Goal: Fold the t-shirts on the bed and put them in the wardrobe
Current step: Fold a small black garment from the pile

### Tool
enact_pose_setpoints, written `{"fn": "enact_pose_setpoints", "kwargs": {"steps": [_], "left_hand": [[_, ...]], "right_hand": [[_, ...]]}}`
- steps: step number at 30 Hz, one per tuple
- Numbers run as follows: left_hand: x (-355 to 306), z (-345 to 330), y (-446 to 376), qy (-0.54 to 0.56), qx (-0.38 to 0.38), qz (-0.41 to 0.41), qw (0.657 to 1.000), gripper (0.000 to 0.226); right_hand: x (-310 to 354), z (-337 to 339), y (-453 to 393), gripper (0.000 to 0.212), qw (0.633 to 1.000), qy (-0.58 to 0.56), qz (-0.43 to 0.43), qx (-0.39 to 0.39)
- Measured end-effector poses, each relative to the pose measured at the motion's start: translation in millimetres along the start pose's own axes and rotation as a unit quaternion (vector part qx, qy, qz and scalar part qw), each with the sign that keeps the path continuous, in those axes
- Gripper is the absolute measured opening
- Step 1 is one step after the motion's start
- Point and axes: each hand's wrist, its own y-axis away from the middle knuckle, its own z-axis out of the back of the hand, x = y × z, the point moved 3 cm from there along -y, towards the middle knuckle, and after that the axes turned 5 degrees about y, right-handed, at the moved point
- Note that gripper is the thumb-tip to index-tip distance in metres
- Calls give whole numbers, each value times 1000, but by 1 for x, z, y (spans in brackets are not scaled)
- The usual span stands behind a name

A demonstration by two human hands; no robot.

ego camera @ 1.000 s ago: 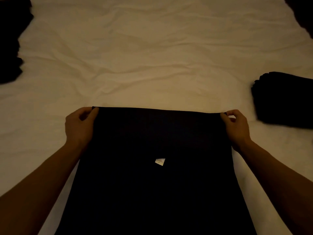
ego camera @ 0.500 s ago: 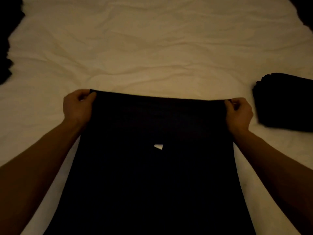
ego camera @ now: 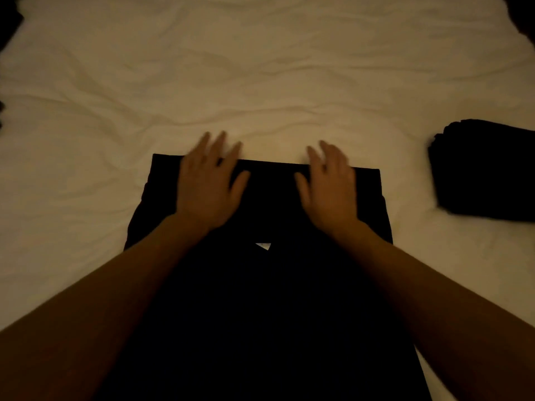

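A black t-shirt lies flat on the white bed sheet, its far edge a straight fold line. A small white label shows near its middle. My left hand lies flat on the shirt's far left part, fingers spread and reaching past the fold onto the sheet. On the far right part my right hand lies flat too, fingers straight. Both hands are blurred by motion. Neither hand grips any cloth.
A stack of folded black garments sits on the sheet at the right. More dark cloth shows at the top left corner and at the top right corner. Wrinkled sheet stretches beyond the shirt.
Both hands have let go of the shirt's far corners. They have moved inward and now lie flat on the cloth. The far edge has dropped onto the sheet.
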Motion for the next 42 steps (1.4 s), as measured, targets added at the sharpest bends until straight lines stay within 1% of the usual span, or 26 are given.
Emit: {"fn": "enact_pose_setpoints", "kwargs": {"steps": [1, 2, 4, 6, 8, 10, 13, 14, 17, 19, 22, 23, 24, 25, 26, 27, 28, 29, 30, 31, 33, 35, 37, 39, 40, 42], "left_hand": [[-13, -9, 0, -20, 28, -16, 999, 65], [-23, -18, 1, -38, 59, -12, 997, 69], [-30, -33, 6, -61, 103, 28, 992, 73], [-23, -35, 12, -72, 98, 60, 991, 73], [-5, -30, 15, -66, 90, 87, 990, 72], [20, -20, 20, -58, 76, 123, 988, 69], [67, 4, 29, -45, 39, 223, 973, 56], [81, 11, 31, -29, 26, 241, 970, 53], [103, 28, 29, 66, 17, 243, 968, 52], [111, 34, 21, 160, 23, 280, 946, 48], [110, 33, 15, 290, 32, 362, 885, 36], [108, 31, 16, 329, 28, 382, 863, 32], [107, 28, 16, 361, 25, 398, 843, 28], [106, 27, 17, 388, 21, 411, 825, 25], [105, 28, 16, 409, 19, 423, 809, 21], [105, 31, 15, 428, 14, 429, 795, 17], [105, 34, 13, 442, 10, 430, 787, 11], [104, 39, 12, 454, 3, 428, 781, 5], [103, 43, 12, 463, -4, 425, 778, 5], [102, 46, 13, 473, -12, 421, 774, 9], [98, 52, 19, 471, -32, 403, 784, 12], [94, 59, 31, 438, -62, 384, 811, 11], [90, 67, 43, 392, -94, 353, 845, 8], [85, 79, 57, 332, -104, 310, 885, 14], [81, 87, 65, 330, -102, 291, 892, 13], [71, 100, 83, 367, -97, 268, 885, 11]], "right_hand": [[15, -8, 0, 60, 999, 10, 26, 29], [27, -14, 1, 64, 997, 26, 42, 59], [34, -25, 5, 73, 991, 54, 43, 114], [24, -30, 8, 79, 988, 69, 19, 140], [7, -29, 9, 85, 987, 74, -3, 142], [-20, -24, 11, 86, 985, 75, -43, 151], [-66, -12, 19, 79, 979, 57, -128, 146], [-79, -8, 23, 73, 980, 45, -142, 134], [-106, 2, 25, 48, 978, -40, -165, 124], [-118, 6, 16, 42, 960, -140, -204, 134], [-125, 10, 1, 38, 904, -263, -288, 177], [-123, 11, -3, 35, 884, -284, -312, 201], [-121, 11, -6, 28, 870, -297, -328, 217], [-119, 12, -9, 15, 866, -295, -333, 228], [-116, 13, -11, 4, 870, -284, -329, 233], [-114, 15, -14, 11, 877, -268, -322, 237], [-113, 17, -15, 12, 880, -267, -319, 229], [-113, 19, -15, 9, 879, -276, -321, 220], [-114, 23, -14, 8, 873, -298, -328, 203], [-116, 26, -11, 12, 864, -326, -335, 186], [-118, 35, -4, 16, 853, -368, -342, 143], [-118, 43, 3, 15, 855, -381, -332, 114], [-117, 54, 9, 13, 866, -380, -309, 96], [-118, 67, 17, 20, 884, -367, -276, 85], [-117, 74, 23, 20, 892, -361, -259, 82], [-115, 91, 38, 17, 903, -354, -230, 82]]}}
